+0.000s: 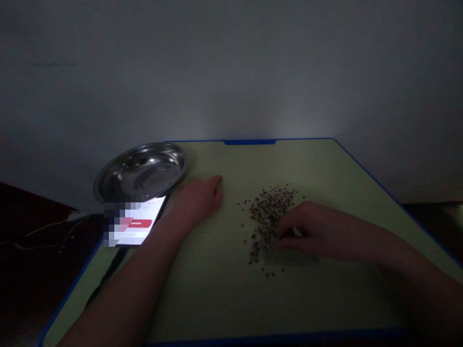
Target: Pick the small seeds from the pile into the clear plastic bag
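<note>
A loose pile of small dark bead-like bits [269, 207] lies spread on the light green tabletop, with a few strays around it. My right hand [307, 231] is at the pile's right side, thumb and fingertips pinched together low over the bits. What sits between the fingertips, if anything, is too small and dark to make out. Under that hand lies a flat, see-through piece [289, 259], its kind unclear. My left hand [200, 200] rests on the table left of the pile, one finger stretched out, holding nothing visible.
A shiny metal bowl [144, 173] stands at the table's back left, partly over the edge. In front of it lies a phone [139, 226] with a lit screen, beside my left forearm. The table [307, 159] has a blue rim and a grey wall behind it.
</note>
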`<state>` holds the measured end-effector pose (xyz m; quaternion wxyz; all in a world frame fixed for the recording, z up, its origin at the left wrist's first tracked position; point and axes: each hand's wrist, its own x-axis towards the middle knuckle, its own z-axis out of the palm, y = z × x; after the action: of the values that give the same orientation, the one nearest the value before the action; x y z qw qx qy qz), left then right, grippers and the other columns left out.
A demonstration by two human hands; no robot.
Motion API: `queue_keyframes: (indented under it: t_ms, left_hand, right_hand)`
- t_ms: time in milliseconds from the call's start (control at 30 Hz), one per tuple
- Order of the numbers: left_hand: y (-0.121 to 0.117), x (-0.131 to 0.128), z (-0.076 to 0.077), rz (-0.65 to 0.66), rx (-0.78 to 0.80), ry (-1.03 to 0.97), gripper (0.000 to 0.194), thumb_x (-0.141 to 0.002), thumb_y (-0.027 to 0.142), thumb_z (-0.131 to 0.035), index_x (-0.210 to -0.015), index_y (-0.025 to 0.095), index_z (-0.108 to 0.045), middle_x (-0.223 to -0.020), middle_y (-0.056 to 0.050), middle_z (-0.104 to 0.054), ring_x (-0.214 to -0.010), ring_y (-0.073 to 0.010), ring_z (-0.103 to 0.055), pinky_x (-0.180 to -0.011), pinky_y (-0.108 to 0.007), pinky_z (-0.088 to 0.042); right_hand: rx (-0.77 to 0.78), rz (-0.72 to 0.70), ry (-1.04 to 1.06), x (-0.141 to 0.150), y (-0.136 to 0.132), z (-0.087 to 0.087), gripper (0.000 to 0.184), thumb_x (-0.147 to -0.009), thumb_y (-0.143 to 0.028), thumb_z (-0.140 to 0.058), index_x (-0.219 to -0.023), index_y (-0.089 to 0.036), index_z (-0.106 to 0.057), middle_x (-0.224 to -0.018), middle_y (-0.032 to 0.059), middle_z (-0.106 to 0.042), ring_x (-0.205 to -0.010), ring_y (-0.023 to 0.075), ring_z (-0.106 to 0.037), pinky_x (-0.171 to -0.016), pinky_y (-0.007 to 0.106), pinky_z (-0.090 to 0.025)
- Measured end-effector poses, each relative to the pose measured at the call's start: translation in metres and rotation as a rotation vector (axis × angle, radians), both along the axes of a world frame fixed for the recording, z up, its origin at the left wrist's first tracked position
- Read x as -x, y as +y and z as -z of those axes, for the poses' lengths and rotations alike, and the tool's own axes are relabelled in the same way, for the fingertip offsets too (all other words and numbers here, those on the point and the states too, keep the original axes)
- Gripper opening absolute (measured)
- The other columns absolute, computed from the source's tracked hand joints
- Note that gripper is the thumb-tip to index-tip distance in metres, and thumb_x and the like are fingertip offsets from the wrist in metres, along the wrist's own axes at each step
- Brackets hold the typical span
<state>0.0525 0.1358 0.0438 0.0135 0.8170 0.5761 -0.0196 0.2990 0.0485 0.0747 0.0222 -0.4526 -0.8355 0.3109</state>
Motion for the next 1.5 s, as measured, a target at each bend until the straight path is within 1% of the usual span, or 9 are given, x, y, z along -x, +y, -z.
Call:
queue_keyframes:
  t_ms: [133, 400, 567, 767, 933, 1133, 1333, 1433, 1500]
  left_hand:
    - [0.0, 0.001, 0.001, 0.002, -0.007, -0.004, 0.05, -0.09, 0.031, -0.038, -0.137, 0.022, -0.054, -0.101, -0.014, -0.074, -0.087, -0.0298, -0.069, -0.075, -0.041, -0.052]
    - [0.0, 0.001, 0.001, 0.016, -0.017, -0.006, 0.05, -0.09, 0.031, -0.037, -0.136, 0.022, -0.054, -0.103, -0.013, -0.074, -0.089, -0.0302, -0.07, -0.077, -0.042, -0.052]
    - [-0.002, 0.0, 0.0, 0.013, -0.007, -0.02, 0.051, -0.09, 0.031, -0.038, -0.137, 0.022, -0.054, -0.104, -0.013, -0.074, -0.089, -0.0289, -0.069, -0.078, -0.041, -0.052]
    - [-0.002, 0.001, -0.001, 0.011, -0.004, -0.029, 0.05, -0.09, 0.032, -0.039, -0.138, 0.023, -0.053, -0.106, -0.011, -0.073, -0.091, -0.0276, -0.069, -0.08, -0.04, -0.052]
    - [-0.001, 0.002, 0.0, 0.013, -0.009, -0.042, 0.051, -0.09, 0.031, -0.039, -0.137, 0.023, -0.054, -0.106, -0.012, -0.073, -0.089, -0.0279, -0.069, -0.077, -0.04, -0.052]
    - [-0.001, 0.003, 0.0, 0.011, -0.011, -0.038, 0.05, -0.089, 0.033, -0.038, -0.136, 0.024, -0.055, -0.101, -0.012, -0.074, -0.087, -0.0287, -0.069, -0.074, -0.04, -0.052]
    - [-0.001, 0.003, 0.0, 0.007, -0.003, -0.033, 0.051, -0.09, 0.032, -0.038, -0.137, 0.024, -0.053, -0.106, -0.012, -0.073, -0.091, -0.0292, -0.069, -0.078, -0.04, -0.052]
    - [-0.002, 0.002, -0.001, 0.008, -0.002, -0.032, 0.051, -0.09, 0.032, -0.038, -0.138, 0.023, -0.053, -0.11, -0.013, -0.072, -0.094, -0.0293, -0.068, -0.08, -0.04, -0.052]
    - [-0.003, 0.002, -0.002, 0.012, 0.005, -0.036, 0.051, -0.09, 0.032, -0.038, -0.138, 0.023, -0.053, -0.109, -0.013, -0.073, -0.094, -0.0285, -0.068, -0.08, -0.04, -0.051]
  right_hand:
    - [0.004, -0.017, 0.037, 0.008, -0.002, 0.005, 0.02, -0.09, -0.03, -0.058, -0.087, -0.02, -0.075, -0.074, 0.0002, -0.071, -0.062, 0.013, -0.06, -0.057, 0.025, -0.039]
    - [-0.001, -0.108, 0.073, 0.021, -0.013, 0.018, 0.016, -0.09, -0.029, -0.06, -0.086, -0.021, -0.074, -0.078, 0.0005, -0.073, -0.068, 0.0137, -0.062, -0.064, 0.025, -0.041]
    - [0.021, -0.172, 0.059, 0.031, -0.02, 0.015, 0.015, -0.088, -0.032, -0.064, -0.085, -0.021, -0.075, -0.077, 0.0016, -0.074, -0.069, 0.0151, -0.063, -0.064, 0.025, -0.04]
    - [0.128, -0.212, 0.07, 0.04, -0.028, 0.009, 0.015, -0.086, -0.031, -0.066, -0.081, -0.021, -0.076, -0.072, 0.0004, -0.074, -0.061, 0.0131, -0.062, -0.057, 0.023, -0.038]
    - [0.179, -0.217, 0.137, 0.04, -0.031, 0.008, 0.015, -0.087, -0.031, -0.066, -0.084, -0.022, -0.076, -0.073, -0.0001, -0.074, -0.062, 0.0126, -0.062, -0.057, 0.023, -0.039]
    - [0.207, -0.207, 0.151, 0.04, -0.03, 0.004, 0.012, -0.085, -0.031, -0.068, -0.083, -0.022, -0.076, -0.073, -0.0008, -0.073, -0.064, 0.0118, -0.062, -0.059, 0.022, -0.039]
    - [0.167, -0.132, 0.122, 0.032, -0.023, 0.004, 0.017, -0.085, -0.034, -0.068, -0.078, -0.02, -0.074, -0.067, -0.0009, -0.069, -0.062, 0.0114, -0.058, -0.056, 0.021, -0.036]
    - [0.187, -0.132, 0.123, 0.029, -0.02, 0.005, 0.018, -0.085, -0.035, -0.067, -0.079, -0.02, -0.074, -0.066, -0.0019, -0.068, -0.059, 0.0104, -0.058, -0.054, 0.021, -0.036]
    - [0.169, -0.129, 0.122, 0.027, -0.02, 0.005, 0.016, -0.086, -0.033, -0.066, -0.08, -0.02, -0.073, -0.068, -0.0018, -0.069, -0.06, 0.0107, -0.059, -0.055, 0.021, -0.037]
